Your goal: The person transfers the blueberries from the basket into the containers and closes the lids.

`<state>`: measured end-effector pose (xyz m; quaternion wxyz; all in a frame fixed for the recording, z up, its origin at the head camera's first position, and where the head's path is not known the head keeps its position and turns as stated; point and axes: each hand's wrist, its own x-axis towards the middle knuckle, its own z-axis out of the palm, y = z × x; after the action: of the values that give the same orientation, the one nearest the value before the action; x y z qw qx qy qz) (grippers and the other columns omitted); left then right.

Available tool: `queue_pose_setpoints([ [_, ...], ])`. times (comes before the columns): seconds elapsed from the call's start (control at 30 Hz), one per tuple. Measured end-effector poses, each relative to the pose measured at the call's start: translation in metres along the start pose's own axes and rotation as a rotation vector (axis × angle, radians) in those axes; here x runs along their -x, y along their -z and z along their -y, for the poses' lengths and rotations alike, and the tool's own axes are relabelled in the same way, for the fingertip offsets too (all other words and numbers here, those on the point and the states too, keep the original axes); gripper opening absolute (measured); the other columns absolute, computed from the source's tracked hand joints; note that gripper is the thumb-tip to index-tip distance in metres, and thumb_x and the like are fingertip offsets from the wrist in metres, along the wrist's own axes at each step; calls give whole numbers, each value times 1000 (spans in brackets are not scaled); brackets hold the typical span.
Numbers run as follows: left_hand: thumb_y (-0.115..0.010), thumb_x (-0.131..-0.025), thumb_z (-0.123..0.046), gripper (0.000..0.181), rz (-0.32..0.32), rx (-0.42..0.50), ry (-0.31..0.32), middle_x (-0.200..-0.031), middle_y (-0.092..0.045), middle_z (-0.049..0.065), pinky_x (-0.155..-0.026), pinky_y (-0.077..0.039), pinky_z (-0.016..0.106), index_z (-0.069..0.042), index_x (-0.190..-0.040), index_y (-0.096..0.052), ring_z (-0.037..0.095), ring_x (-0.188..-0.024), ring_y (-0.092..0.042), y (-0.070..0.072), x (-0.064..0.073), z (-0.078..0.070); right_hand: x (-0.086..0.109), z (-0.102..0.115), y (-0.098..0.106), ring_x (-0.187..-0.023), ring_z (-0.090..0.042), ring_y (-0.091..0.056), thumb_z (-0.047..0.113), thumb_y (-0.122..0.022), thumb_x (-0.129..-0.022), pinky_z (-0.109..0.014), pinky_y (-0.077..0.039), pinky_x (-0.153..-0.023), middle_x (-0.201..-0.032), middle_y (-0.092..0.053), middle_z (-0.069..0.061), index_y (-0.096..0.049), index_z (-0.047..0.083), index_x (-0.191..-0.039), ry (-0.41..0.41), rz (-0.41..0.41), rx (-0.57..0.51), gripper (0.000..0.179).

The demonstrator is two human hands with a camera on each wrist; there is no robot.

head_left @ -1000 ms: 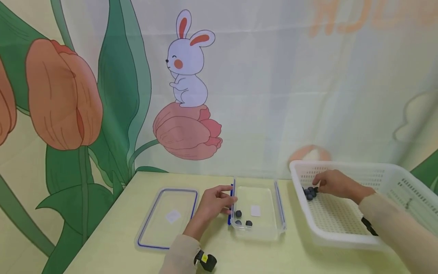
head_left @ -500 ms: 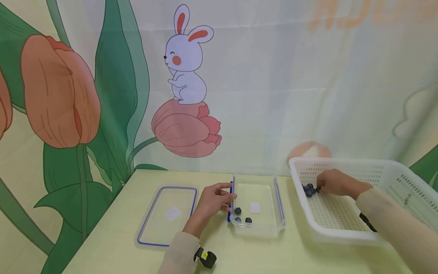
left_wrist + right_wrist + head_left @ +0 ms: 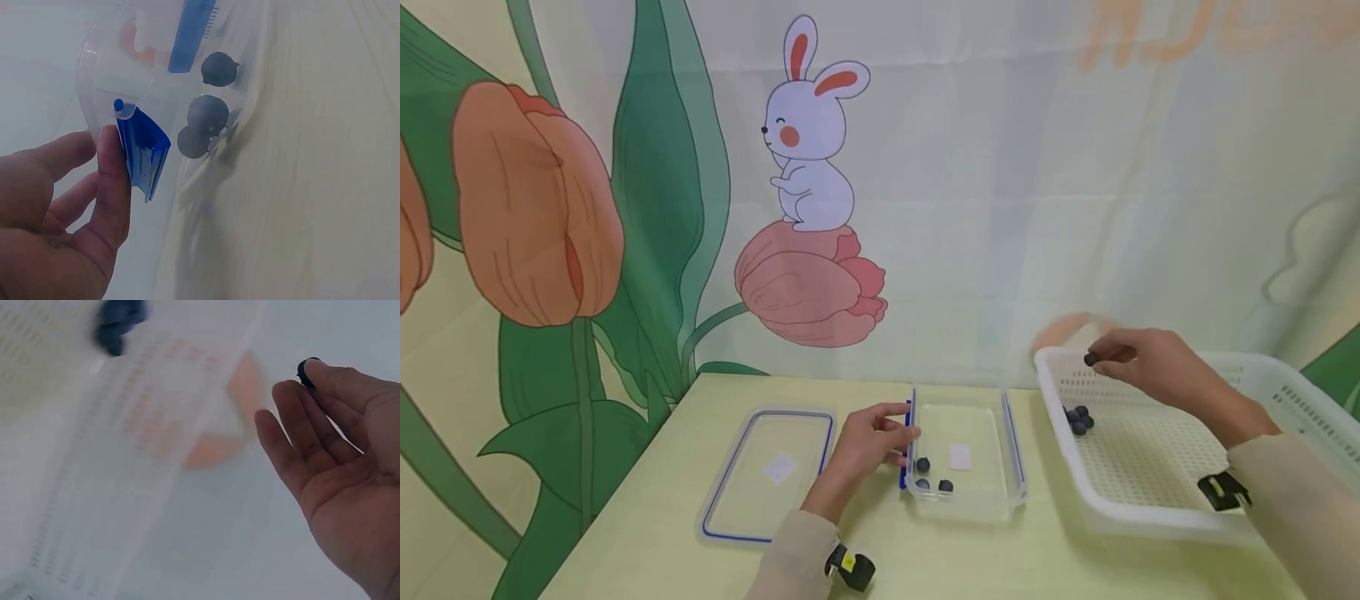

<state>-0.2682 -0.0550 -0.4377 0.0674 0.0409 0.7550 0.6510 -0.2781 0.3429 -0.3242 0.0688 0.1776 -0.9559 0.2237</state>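
Note:
In the head view my right hand pinches one blueberry between thumb and fingertips, above the far left part of a white perforated basket. Below it, several blueberries lie clustered at the basket's left side. My left hand holds the left wall of a clear plastic food container, by its blue latch. Inside that container, 3 blueberries sit near its front left corner. The right wrist view shows the pinched blueberry partly hidden by the thumb.
A clear lid with a blue seal lies flat on the yellow table, left of the left hand. Behind the table hangs a printed cloth with a rabbit and tulips. The container's right flap stands upright.
My right hand has picked a blueberry off the basket's bottom and lifted it up to about the height of the far rim. The left hand and the container stay in place.

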Motion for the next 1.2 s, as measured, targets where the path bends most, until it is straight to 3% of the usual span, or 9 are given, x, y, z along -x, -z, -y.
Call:
queue_pose_setpoints([
  [0.13,-81,-96,-11,47,0,1,-3,-98,-66,12,-72,-66,34,-4,-140,-67,19,-83,-70,-1,0,0,14,29,7,-100,-35,-74,14,-75,-101,-51,-62,-82,-108,-77,-8,-74,2,-122,29,-84,-12,25],
  [0.27,-81,-96,-11,47,0,-5,-1,-98,-66,11,-72,-66,32,-4,-140,-67,19,-83,-70,-1,1,0,30,55,8,-96,-29,-76,11,-77,-99,-37,-64,-79,-109,-77,-4,-75,7,-121,80,-141,-43,23],
  [0.33,-81,-96,-12,48,-2,-9,-1,-98,-66,11,-71,-65,32,-4,-141,-67,20,-83,-70,-1,1,-1,37,67,4,-94,-23,-76,10,-78,-98,-30,-62,-78,-107,-77,-1,-76,8,-120,111,-168,-55,22],
  [0.47,-81,-96,-12,48,-4,-12,-8,-98,-66,12,-71,-65,31,-4,-141,-67,20,-83,-70,0,1,-1,46,88,-13,-89,-12,-73,6,-80,-95,-29,-63,-77,-103,-76,5,-77,9,-117,184,-190,-90,23],
  [0.6,-82,-96,-12,49,-3,-19,-8,-98,-67,11,-71,-65,31,-4,-141,-67,20,-83,-70,-1,1,0,52,101,-39,-84,-8,-72,1,-82,-92,-30,-63,-73,-102,-76,6,-78,9,-113,243,-175,-150,23],
  [0.87,-81,-96,-10,48,11,-1,-22,-98,-66,12,-70,-66,31,-2,-140,-67,19,-83,-70,-1,1,2,56,114,-84,-85,-8,-73,-3,-82,-89,-33,-64,-77,-102,-76,4,-77,8,-110,268,-116,-207,24],
  [1.2,-81,-95,-9,47,14,-1,-25,-99,-66,12,-70,-65,30,-3,-140,-67,19,-83,-71,0,1,2,50,125,-116,-84,-7,-71,-2,-81,-91,-32,-63,-74,-99,-71,6,-77,8,-106,323,11,-147,19],
])
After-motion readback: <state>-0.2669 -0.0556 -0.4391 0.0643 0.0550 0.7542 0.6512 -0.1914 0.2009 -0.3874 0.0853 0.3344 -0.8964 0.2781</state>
